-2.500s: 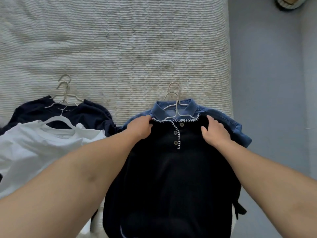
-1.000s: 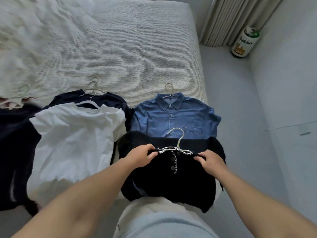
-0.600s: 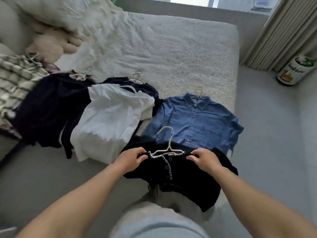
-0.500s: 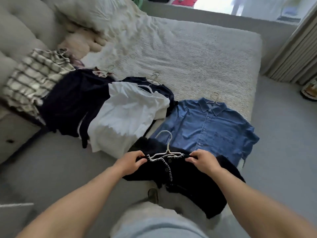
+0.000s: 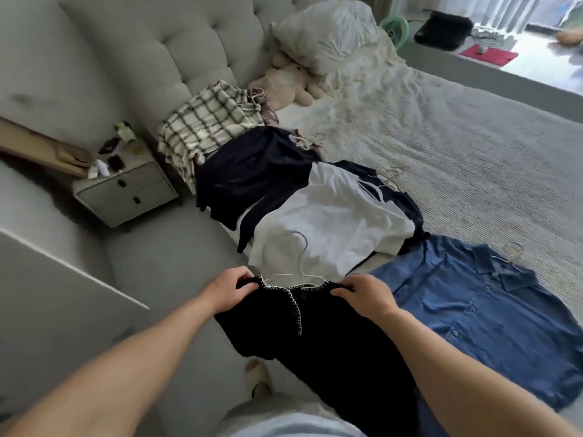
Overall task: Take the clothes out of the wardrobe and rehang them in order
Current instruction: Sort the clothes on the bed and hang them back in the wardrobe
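My left hand [image 5: 227,290] pinches the left shoulder of the black knit top [image 5: 318,335] and my right hand [image 5: 362,294] pinches the right shoulder — fingers of both curled over the white-stitched neckline, holding the garment up in front of me. The top hangs from a white hanger [image 5: 299,263] whose hook rises toward 12 o'clock between my hands, overlapping the white T-shirt [image 5: 331,222] behind it.

The rest of the clothes lie in a row on the bed [image 5: 473,152]. At about 3 o'clock from my right hand lies the blue denim shirt [image 5: 479,310], spread flat with its collar pointing away from me. At 12 o'clock lies the white T-shirt, with a dark navy garment [image 5: 410,209] showing under its far edge. Toward 11 o'clock from that is another dark garment [image 5: 252,171], and beyond it, still at 11 o'clock, a checked shirt [image 5: 208,124] near the tufted headboard [image 5: 157,42]. A plush toy [image 5: 290,83] and a pillow [image 5: 325,29] lie at the head of the bed.

At 10 o'clock from my left hand stands a nightstand [image 5: 126,190] with small items on top — too blurred to tell apart.
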